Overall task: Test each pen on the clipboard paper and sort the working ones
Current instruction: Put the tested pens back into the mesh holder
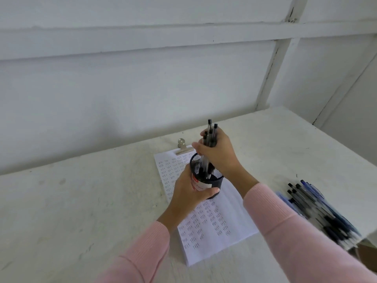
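Note:
My left hand (190, 196) grips a black mesh pen cup (217, 181) with a white label, held above the clipboard paper (222, 227). My right hand (219, 154) grips a bundle of several clear black-capped pens (211, 133), their lower ends inside the cup and their tops sticking up past my fingers. The paper is covered with rows of small ink test marks. The clipboard's metal clip (182, 148) shows at the paper's far end.
A heap of several black and blue pens (318, 209) lies at the right edge of the white table (81, 201), blurred. A white panelled wall (142, 88) rises just behind the table. Both my arms wear pink sleeves.

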